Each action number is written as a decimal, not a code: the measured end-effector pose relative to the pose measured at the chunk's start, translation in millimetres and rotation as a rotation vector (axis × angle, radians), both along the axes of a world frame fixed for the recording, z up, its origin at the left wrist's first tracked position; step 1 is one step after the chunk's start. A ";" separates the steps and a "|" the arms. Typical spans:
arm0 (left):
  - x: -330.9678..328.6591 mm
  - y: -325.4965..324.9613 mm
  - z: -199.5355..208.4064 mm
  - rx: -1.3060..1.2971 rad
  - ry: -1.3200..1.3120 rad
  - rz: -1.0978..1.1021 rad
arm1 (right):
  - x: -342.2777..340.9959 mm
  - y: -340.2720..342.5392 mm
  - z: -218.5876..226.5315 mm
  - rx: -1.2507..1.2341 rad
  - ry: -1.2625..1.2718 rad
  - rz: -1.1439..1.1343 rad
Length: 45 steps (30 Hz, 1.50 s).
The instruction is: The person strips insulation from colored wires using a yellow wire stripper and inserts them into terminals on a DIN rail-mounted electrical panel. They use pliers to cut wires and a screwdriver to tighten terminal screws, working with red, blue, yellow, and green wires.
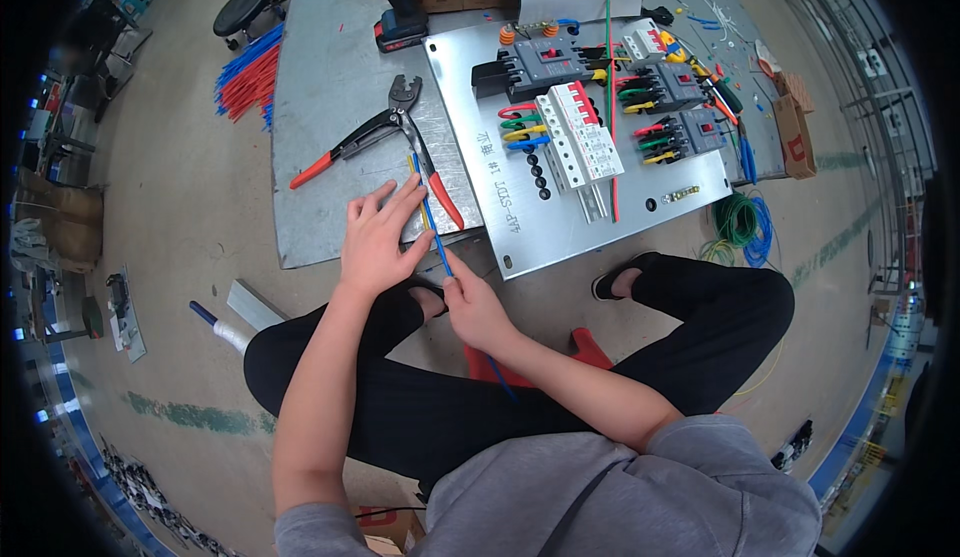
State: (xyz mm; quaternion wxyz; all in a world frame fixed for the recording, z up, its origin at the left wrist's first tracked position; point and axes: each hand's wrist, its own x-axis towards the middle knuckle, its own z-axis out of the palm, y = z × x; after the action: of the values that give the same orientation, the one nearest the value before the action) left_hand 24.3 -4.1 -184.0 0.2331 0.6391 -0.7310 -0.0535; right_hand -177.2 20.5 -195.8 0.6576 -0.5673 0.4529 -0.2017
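Note:
My left hand (382, 242) lies at the front edge of the grey work table, fingers stretched out and fingertips at a thin yellow strip or wire (426, 213); I cannot tell which it is. A blue wire (440, 248) runs alongside that strip. The thumb and fingers of my right hand (478, 309) are closed on this wire, and its tail hangs down past my wrist. Just beyond my left fingers rests a crimping tool (402, 122) with red-tipped handles spread apart. To the right lies a metal mounting plate (530, 227) bearing a row of circuit breakers (578, 142).
A cordless drill (395, 7) sits at the back beside bundles of red and blue wires (250, 77). Larger breakers (548, 62) and a screwdriver (722, 92) are at the plate's far side. Coiled green wire (735, 219) is on the floor at right. A red stool (590, 347) shows under me.

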 end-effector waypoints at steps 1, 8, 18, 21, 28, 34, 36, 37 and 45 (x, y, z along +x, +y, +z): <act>-0.3 0.0 0.2 0.000 0.004 0.000 | -0.2 -0.2 -0.9 -0.005 -0.001 0.002; -1.1 0.0 -3.7 -0.036 -0.049 0.002 | 2.3 4.2 -18.1 -0.019 -0.087 -0.041; -6.1 -6.0 -15.8 -0.099 -0.078 0.078 | 1.2 -2.8 -31.0 -0.032 -0.055 -0.086; -8.0 -7.4 -17.3 -0.116 -0.072 0.101 | 3.7 -3.1 -34.2 0.004 -0.086 -0.106; -13.4 -10.4 -18.7 -0.135 -0.040 0.149 | 8.4 -11.5 -34.2 0.316 -0.174 -0.155; -13.8 -12.9 -19.4 -0.171 -0.032 0.152 | 26.9 -32.0 -36.1 0.397 -0.180 -0.225; -15.0 -14.2 -17.9 -0.186 -0.044 0.153 | 31.1 -32.1 -48.3 0.267 -0.183 -0.224; -15.8 -15.2 -17.0 -0.193 -0.050 0.151 | 31.6 -31.9 -54.0 0.202 -0.185 -0.225; -17.2 -19.0 -18.7 -0.237 -0.095 0.164 | 25.3 -36.2 -69.4 0.128 -0.262 -0.199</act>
State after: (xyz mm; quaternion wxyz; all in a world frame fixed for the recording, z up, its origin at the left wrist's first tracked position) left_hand 7.1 -23.1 -202.7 0.2754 0.6666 -0.6877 0.0826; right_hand -152.0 -15.7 -265.2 0.7226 -0.4455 0.4292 -0.3086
